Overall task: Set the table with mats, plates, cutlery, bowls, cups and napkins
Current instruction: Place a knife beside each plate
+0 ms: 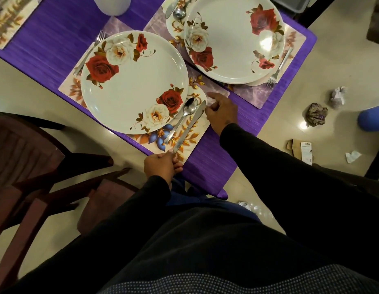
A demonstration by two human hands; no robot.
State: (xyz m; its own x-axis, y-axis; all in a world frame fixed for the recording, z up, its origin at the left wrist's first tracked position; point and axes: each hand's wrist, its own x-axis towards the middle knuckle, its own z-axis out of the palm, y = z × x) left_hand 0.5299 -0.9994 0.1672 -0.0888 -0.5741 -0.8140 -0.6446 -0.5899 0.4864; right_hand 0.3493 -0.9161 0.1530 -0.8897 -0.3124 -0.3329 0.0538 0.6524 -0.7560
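Observation:
A white plate with red and white roses [133, 85] lies on a floral mat [190, 134] near the table's corner. A fork [89, 53] lies to its left, a spoon [182, 118] and a knife [191, 126] to its right. My left hand [162, 167] pinches the knife's handle end at the mat's near edge. My right hand [222, 113] is by the knife's blade tip, fingers curled, index finger pointing out over the mat. A second rose plate [233, 39] sits on another mat [256, 96] with its own fork [279, 66], spoon [180, 10] and knife [171, 8].
The table wears a purple cloth [57, 45]. A third mat [12, 20] is at the far left and a white round object [112, 5] at the top. Dark wooden chairs [27, 158] stand at my left. Crumpled paper [317, 116] and scraps litter the floor on the right.

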